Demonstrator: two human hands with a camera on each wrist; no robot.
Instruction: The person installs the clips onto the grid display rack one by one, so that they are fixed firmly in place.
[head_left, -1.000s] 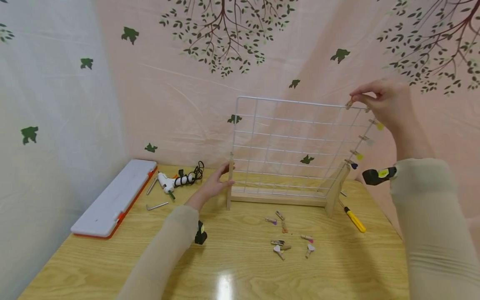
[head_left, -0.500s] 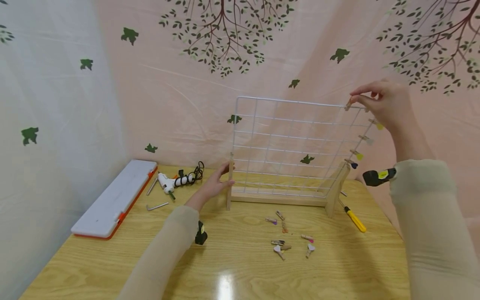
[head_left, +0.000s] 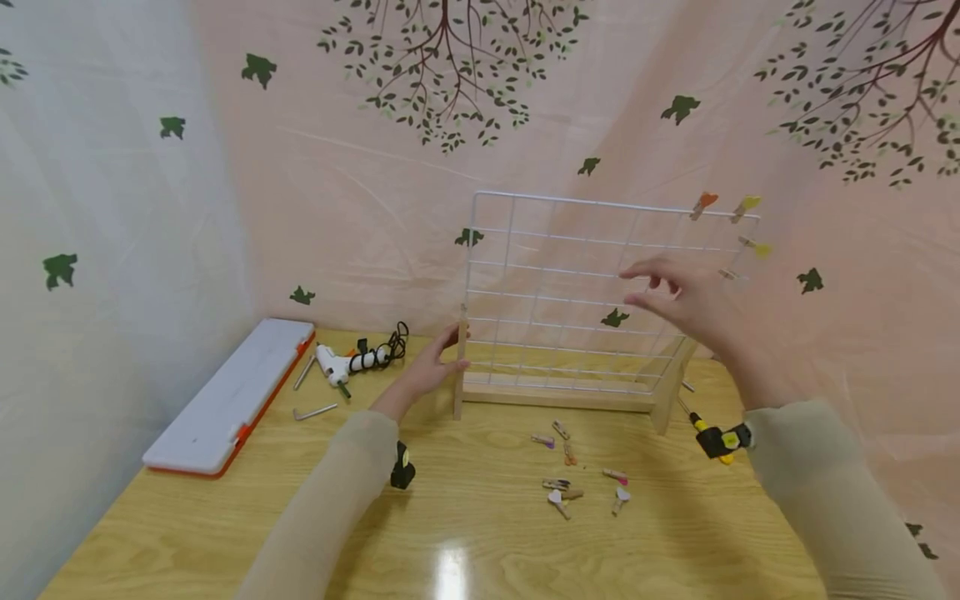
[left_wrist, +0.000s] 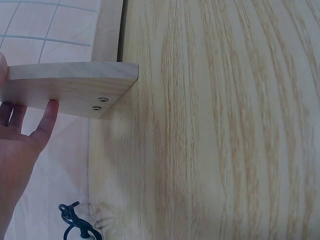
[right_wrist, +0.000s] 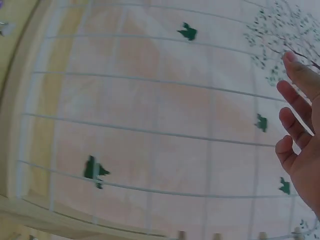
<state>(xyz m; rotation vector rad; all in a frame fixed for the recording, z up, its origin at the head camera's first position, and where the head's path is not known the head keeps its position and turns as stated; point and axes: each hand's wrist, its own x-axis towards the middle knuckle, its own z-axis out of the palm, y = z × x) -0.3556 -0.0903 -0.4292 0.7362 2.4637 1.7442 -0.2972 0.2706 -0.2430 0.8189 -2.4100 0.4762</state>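
A white wire grid stands upright in a wooden base with two side boards. My left hand holds the left side board, its thumb on the near side and its fingers reaching behind. My right hand is in front of the grid's right part, fingers apart and holding nothing. On the grid's top edge sit an orange-topped clothespin and a yellow-topped clothespin. Another yellow-topped clothespin is clipped on the right edge; my right hand and arm hide the lower right edge.
Several small clothespins, among them a white heart one, lie on the table before the stand. At left are a glue gun, a hex key and a white case. A yellow-handled screwdriver lies at right, partly hidden.
My right hand has let go of the orange-topped clothespin, which stays on the top edge, and has moved down and left. My left hand has kept its place.
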